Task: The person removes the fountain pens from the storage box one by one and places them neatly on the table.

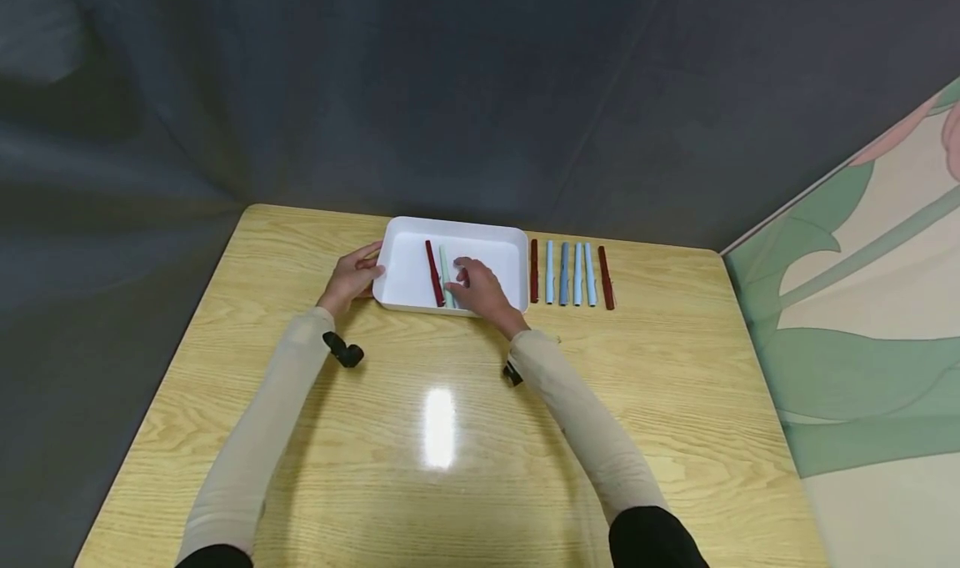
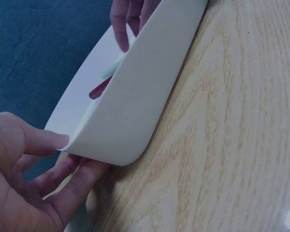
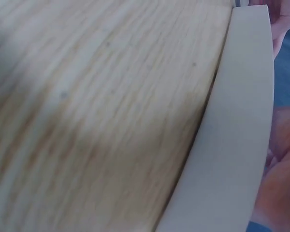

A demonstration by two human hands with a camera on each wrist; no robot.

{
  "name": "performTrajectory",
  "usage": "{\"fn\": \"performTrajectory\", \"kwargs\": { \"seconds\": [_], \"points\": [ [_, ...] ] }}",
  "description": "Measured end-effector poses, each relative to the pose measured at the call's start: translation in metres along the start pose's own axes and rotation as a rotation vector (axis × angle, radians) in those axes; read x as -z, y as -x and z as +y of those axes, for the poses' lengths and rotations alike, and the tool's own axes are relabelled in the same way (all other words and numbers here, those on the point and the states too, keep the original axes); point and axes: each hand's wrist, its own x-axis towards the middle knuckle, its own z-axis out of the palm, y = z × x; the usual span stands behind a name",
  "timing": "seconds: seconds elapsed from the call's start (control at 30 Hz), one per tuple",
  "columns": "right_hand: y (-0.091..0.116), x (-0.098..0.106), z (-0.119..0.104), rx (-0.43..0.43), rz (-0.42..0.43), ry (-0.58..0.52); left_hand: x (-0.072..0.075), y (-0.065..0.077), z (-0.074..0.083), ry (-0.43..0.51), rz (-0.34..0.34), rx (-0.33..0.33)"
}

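A white tray (image 1: 487,233) lies near the far edge of the wooden table. My left hand (image 1: 352,278) grips its left end; in the left wrist view the thumb rests on the rim and the fingers lie below it. Inside the tray are a dark red stick (image 1: 434,273) and a pale green stick (image 1: 446,274), side by side. Over the tray floor, just right of the green stick, is my right hand (image 1: 483,291), thumb and forefinger apart. Its fingers reach down near the green stick (image 2: 111,70). Part of the tray floor is hidden beneath this hand.
Right of the tray stands a row of sticks: a dark red stick (image 1: 534,271), several blue ones including a darker blue stick (image 1: 564,273), and another dark red stick (image 1: 606,278). A dark curtain (image 1: 480,92) hangs behind the table (image 1: 375,468); patterned fabric (image 1: 847,376) borders the right.
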Motion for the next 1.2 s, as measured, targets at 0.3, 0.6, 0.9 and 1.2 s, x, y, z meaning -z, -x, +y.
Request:
{"fn": "performTrajectory", "kwargs": {
  "seconds": [0.3,0.6,0.9,1.2],
  "points": [
    [0.000,0.010,-0.012,-0.167,0.016,0.022,-0.002,-0.001,0.000,-0.003,0.007,0.009],
    [0.004,0.019,-0.014,-0.181,-0.006,0.025,-0.001,0.001,-0.001,-0.005,0.005,-0.015],
    [0.003,0.026,-0.001,-0.232,-0.036,-0.201,0.000,0.000,0.000,-0.010,-0.004,0.018],
    [0.005,0.028,0.006,-0.238,-0.019,-0.388,0.001,0.000,0.002,-0.004,-0.003,0.016]
  ]
}}
